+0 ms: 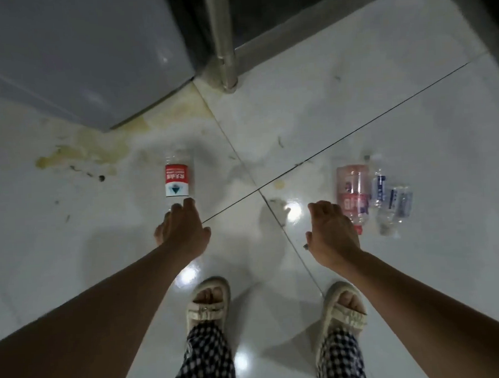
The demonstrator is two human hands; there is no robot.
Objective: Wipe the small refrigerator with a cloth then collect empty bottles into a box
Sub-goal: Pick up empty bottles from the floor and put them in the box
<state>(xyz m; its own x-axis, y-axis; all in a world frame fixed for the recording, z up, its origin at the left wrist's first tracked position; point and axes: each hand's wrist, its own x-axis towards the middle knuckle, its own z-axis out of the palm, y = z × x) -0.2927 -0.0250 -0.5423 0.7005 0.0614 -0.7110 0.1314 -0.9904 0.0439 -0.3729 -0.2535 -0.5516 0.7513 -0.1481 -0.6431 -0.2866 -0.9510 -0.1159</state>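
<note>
A clear bottle with a red and white label lies on the white tiled floor, just beyond my left hand. The fingers of that hand reach down to the bottle's near end and touch it without gripping. My right hand hovers with loosely curled fingers beside a pink-labelled bottle and holds nothing. Two clear bottles with blue labels lie to the right of the pink one. The grey small refrigerator stands at the upper left. No cloth or box is in view.
A yellowish stain spreads over the floor in front of the refrigerator. A metal leg stands at the top centre beside a dark gap. My feet in pale sandals stand on the tiles below my hands.
</note>
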